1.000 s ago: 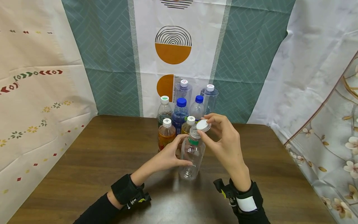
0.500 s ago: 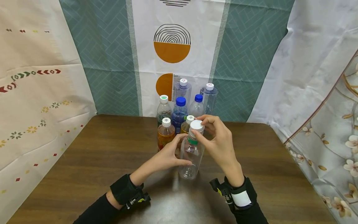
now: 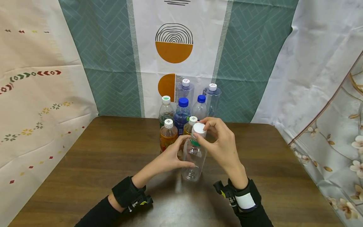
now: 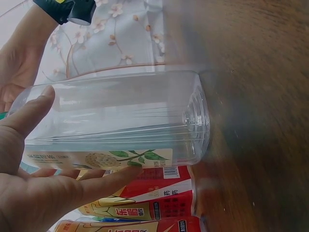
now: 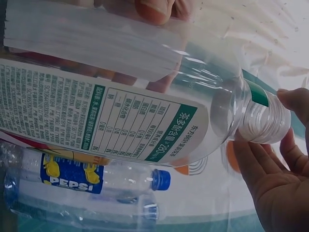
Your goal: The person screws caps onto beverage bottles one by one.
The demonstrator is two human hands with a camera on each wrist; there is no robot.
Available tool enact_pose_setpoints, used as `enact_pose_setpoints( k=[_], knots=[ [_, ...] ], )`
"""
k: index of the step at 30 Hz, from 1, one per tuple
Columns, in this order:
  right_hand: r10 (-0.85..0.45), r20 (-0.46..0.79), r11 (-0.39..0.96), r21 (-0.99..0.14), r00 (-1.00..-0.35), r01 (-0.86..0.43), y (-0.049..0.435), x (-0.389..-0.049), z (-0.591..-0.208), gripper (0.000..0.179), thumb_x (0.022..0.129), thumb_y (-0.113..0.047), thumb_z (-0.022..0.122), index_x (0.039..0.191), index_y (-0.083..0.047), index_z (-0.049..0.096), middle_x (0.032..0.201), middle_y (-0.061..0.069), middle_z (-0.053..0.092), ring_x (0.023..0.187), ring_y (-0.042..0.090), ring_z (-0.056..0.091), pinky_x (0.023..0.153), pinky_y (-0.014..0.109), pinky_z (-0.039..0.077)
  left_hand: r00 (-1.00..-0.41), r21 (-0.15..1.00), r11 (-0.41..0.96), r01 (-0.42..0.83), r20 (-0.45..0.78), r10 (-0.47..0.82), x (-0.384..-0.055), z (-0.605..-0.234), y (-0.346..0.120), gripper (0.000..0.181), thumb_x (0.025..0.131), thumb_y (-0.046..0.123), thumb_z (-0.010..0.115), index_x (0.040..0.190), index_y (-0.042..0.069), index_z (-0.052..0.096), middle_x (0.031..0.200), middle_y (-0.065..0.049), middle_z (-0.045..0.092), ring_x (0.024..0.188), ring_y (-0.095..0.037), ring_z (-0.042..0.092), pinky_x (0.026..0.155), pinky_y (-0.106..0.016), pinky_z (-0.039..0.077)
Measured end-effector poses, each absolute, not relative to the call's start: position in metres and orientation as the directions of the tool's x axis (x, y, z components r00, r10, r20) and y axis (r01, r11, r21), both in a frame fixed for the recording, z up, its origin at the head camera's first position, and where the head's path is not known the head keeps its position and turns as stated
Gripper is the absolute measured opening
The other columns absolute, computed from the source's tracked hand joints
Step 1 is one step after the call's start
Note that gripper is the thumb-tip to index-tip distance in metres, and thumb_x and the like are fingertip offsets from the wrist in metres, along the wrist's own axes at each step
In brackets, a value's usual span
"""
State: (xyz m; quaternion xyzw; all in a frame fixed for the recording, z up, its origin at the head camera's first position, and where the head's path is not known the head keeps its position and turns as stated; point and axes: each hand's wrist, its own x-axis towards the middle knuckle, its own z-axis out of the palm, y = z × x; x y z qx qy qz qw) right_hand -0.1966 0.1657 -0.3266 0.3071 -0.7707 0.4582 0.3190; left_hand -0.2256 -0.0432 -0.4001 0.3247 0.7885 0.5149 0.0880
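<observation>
A large clear plastic bottle (image 3: 195,157), with a green band (image 3: 195,142) at its neck, stands on the wooden table (image 3: 113,145). My left hand (image 3: 168,156) grips its body from the left, thumb on the near side; the left wrist view shows the fingers under the pale leafy label (image 4: 145,157). At the mouth, my right hand (image 3: 222,143) pinches a wide white cap (image 3: 199,128) between thumb and fingers. In the right wrist view the right hand (image 5: 273,186) surrounds the threaded neck (image 5: 263,116). Nothing shows inside the bottle.
Several bottles stand close behind: an orange drink (image 3: 168,138), a yellowish one (image 3: 188,128), a blue-capped blue one (image 3: 182,116) and a Pepsi bottle (image 5: 72,174). Two tall clear bottles stand farthest back, before a patterned cloth (image 3: 175,52).
The white cap has gone from tilted, held off to the right of the mouth, to sitting level over it. My right hand has moved left and down with it; the left hand keeps its grip.
</observation>
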Motion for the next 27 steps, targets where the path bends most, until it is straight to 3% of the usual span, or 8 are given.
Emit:
enact_pose_setpoints(
  k=[9,15,22,27],
  knots=[
    [-0.181,0.771,0.391,-0.513,-0.61,-0.764,0.166,-0.197,-0.328,0.032,0.082,0.002,0.083,0.098,-0.001,0.055,0.115,0.013,0.066,0.107,0.023,0.069,0.092,0.028,0.056,-0.772,0.875,0.249,0.415,0.194,0.606,-0.226,-0.4,-0.043,0.093,0.085,0.022,0.085,0.155,0.013,0.026,0.156,-0.014,0.037,0.14,-0.038,0.044,0.099,-0.049,0.054],
    [-0.19,0.761,0.403,-0.515,-0.62,-0.756,0.167,-0.196,-0.328,0.033,0.082,0.0,0.083,0.099,-0.002,0.055,0.117,0.012,0.066,0.107,0.022,0.068,0.091,0.031,0.057,-0.77,0.876,0.245,0.416,0.196,0.607,-0.225,-0.401,-0.043,0.092,0.085,0.022,0.085,0.155,0.014,0.026,0.155,-0.013,0.038,0.139,-0.037,0.045,0.096,-0.045,0.056],
    [-0.247,0.766,0.483,-0.433,-0.593,-0.761,0.176,-0.192,-0.324,0.039,0.08,-0.005,0.087,0.101,-0.002,0.054,0.126,0.01,0.064,0.116,0.022,0.064,0.092,0.04,0.058,-0.772,0.877,0.248,0.412,0.191,0.606,-0.225,-0.402,-0.042,0.093,0.084,0.024,0.086,0.155,0.016,0.025,0.155,-0.01,0.038,0.14,-0.036,0.045,0.093,-0.04,0.057],
    [-0.358,0.75,0.496,-0.353,-0.557,-0.794,0.186,-0.192,-0.31,0.038,0.081,-0.004,0.085,0.105,-0.003,0.055,0.13,0.01,0.062,0.118,0.023,0.062,0.09,0.041,0.058,-0.782,0.87,0.269,0.412,0.187,0.594,-0.225,-0.402,-0.043,0.093,0.083,0.025,0.087,0.154,0.016,0.026,0.155,-0.009,0.039,0.139,-0.032,0.046,0.094,-0.039,0.057]
  ],
)
